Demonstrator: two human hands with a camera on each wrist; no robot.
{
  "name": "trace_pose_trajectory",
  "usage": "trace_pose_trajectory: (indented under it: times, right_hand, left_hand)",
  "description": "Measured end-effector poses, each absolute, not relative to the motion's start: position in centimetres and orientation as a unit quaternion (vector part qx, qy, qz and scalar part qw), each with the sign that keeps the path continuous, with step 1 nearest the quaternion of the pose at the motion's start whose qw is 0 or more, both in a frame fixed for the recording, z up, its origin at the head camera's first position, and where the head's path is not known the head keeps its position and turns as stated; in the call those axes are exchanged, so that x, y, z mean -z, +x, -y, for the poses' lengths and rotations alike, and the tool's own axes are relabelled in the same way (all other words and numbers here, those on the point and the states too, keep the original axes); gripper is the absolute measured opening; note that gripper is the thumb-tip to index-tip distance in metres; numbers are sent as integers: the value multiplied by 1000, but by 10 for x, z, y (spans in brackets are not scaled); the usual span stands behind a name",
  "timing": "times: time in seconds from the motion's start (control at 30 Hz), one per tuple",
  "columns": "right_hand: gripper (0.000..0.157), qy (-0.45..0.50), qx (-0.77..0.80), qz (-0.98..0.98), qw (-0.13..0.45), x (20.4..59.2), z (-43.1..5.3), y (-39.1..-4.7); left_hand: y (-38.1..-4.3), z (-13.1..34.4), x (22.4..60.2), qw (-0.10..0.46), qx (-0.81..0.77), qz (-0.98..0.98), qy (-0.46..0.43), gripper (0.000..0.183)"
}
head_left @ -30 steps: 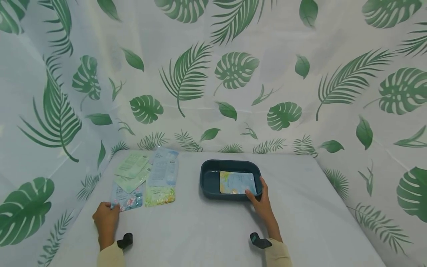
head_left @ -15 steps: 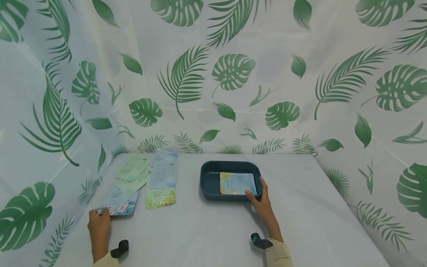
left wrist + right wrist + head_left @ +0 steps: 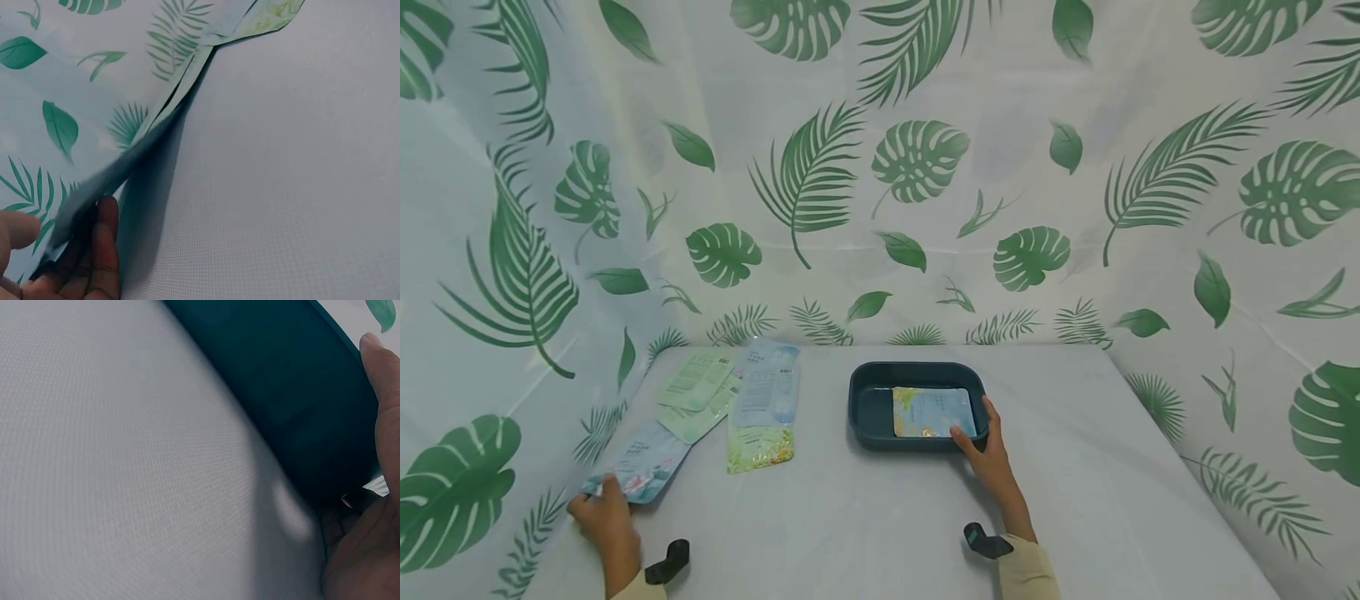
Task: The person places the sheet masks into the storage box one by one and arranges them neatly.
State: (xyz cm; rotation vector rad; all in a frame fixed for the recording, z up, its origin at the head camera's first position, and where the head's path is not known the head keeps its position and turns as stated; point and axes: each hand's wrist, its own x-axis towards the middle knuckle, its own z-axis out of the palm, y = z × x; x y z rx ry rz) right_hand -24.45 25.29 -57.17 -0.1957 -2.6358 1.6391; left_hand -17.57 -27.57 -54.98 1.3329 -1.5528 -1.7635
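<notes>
Leaf-print cloth (image 3: pixel 970 83) rises directly behind the far edge of a white tabletop (image 3: pixel 850 525), whose broad stretch between the two hands separates the loose packets from a dark teal tray (image 3: pixel 872 414). More tabletop extends right of the tray, which stands near the back edge with a blue-and-yellow packet (image 3: pixel 932 411) lying in its right side. Green packets (image 3: pixel 700 379), a pale blue packet (image 3: pixel 767 392) and a yellow-green floral packet (image 3: pixel 760 447) overlap at back left. At the left edge, the person's left hand (image 3: pixel 606 521) pinches the near corner of a blue floral packet (image 3: pixel 647 458), tilting it up off the surface, fingers beneath. Well apart from it, the right hand (image 3: pixel 995 467) reaches forward and grips the tray's near right corner, thumb at the front rim and fingers along the right end.
</notes>
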Motion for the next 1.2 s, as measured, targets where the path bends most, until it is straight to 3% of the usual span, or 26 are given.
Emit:
trace_pose_trajectory:
  times: [0.23,0.37,0.57,0.83,0.97,1.2]
  right_hand:
    - [89,-58,-530,846,17,571,-253,-245]
    - [88,-58,-528,847,16,571,-253,-245]
    - [88,-63,-525,848,19,570,-253,-243]
    - [89,-62,-523,850,18,569,-253,-243]
    - [89,-61,-522,851,17,570,-253,-244]
    - [89,-55,-526,848,20,571,-251,-245]
  left_hand:
    - [-171,271,550,202,625,586,475,83]
    - [-169,272,548,201,637,565,484,76]
    - [-165,274,542,253,688,491,471,60]
    - [-161,276,533,278,780,400,394,56]
    - [-164,274,528,257,834,347,342,52]
    - [-178,256,524,182,837,433,280,56]
